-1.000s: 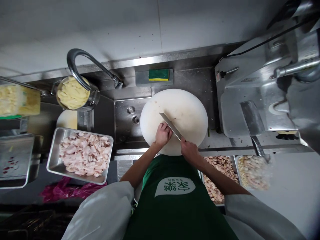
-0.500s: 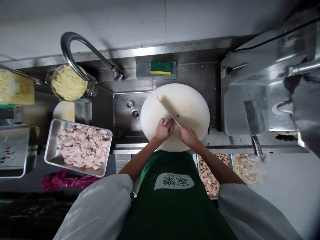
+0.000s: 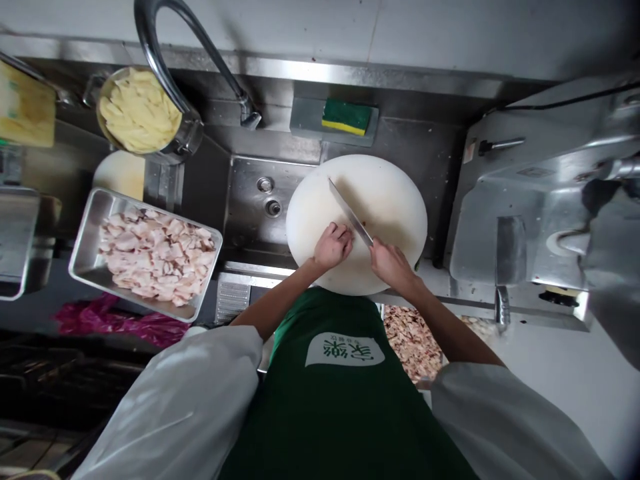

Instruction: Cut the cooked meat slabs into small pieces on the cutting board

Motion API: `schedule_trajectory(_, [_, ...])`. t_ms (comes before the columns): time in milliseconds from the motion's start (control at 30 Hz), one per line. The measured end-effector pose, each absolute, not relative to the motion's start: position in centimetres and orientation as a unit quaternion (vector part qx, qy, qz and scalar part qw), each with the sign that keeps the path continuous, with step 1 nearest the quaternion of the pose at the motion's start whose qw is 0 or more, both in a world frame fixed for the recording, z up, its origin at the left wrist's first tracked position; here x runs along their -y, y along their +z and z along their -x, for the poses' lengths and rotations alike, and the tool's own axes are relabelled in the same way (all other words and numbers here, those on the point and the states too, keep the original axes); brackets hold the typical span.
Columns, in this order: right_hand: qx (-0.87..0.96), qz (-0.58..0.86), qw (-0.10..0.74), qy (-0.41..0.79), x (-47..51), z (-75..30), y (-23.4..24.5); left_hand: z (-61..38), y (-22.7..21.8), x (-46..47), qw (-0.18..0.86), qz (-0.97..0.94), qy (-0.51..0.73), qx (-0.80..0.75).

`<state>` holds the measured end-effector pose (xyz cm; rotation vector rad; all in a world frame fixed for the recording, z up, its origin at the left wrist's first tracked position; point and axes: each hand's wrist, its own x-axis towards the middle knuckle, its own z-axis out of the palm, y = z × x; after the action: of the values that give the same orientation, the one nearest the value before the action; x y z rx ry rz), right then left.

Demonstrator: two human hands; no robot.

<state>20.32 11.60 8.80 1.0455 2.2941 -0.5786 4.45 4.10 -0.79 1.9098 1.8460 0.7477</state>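
Note:
A round white cutting board (image 3: 400,207) lies over the right part of the sink in front of me. My right hand (image 3: 393,263) grips the handle of a kitchen knife (image 3: 350,212), whose blade slants up and left over the board. Beside the blade, my left hand (image 3: 333,247) rests on the board with its fingers curled in. Whatever those fingers may pinch is hidden or too small to name. A tiny dark scrap sits on the board just right of the blade.
Left of the sink (image 3: 250,220), a metal tray (image 3: 83,267) holds cut raw, pale meat (image 3: 160,257). Behind it stand a pot of pale yellow slices (image 3: 140,113) and a curved faucet (image 3: 215,50). A sponge (image 3: 347,113) lies behind the board; a cleaver (image 3: 509,250) lies at right.
My view has shifted and turned slightly. The knife's blade now shows more of its flat side, and the gap between it and my left hand looks a little wider.

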Motion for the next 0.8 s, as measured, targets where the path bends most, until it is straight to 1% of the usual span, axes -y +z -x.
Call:
schedule_trajectory(100, [-0.851,-0.377,0.298,-0.213,-11.3,-20.3,8.7,-4.4,-0.9,-4.1,0.198,-0.677,0.266,-0.657])
schedule_trajectory(300, [-0.876,-0.357,0.265,-0.188,-11.6,-19.7,8.4,-4.4,-1.4,-3.8,0.206,-0.671,0.289,-0.651])
schedule_trajectory(467, [-0.875,-0.343,0.286,-0.185,-11.5,-20.4,8.6,-4.5,-1.2,-3.9,0.204,-0.672,0.286,-0.652])
schedule_trajectory(633, [-0.886,-0.339,0.261,-0.180,-12.2,-19.3,8.6,-4.3,-1.1,-3.7,0.208,-0.680,0.267,-0.650])
schedule_trajectory(800, [-0.889,-0.320,0.277,-0.175,-12.1,-20.0,9.3,-4.4,-1.2,-3.7,0.197,-0.678,0.265,-0.657])
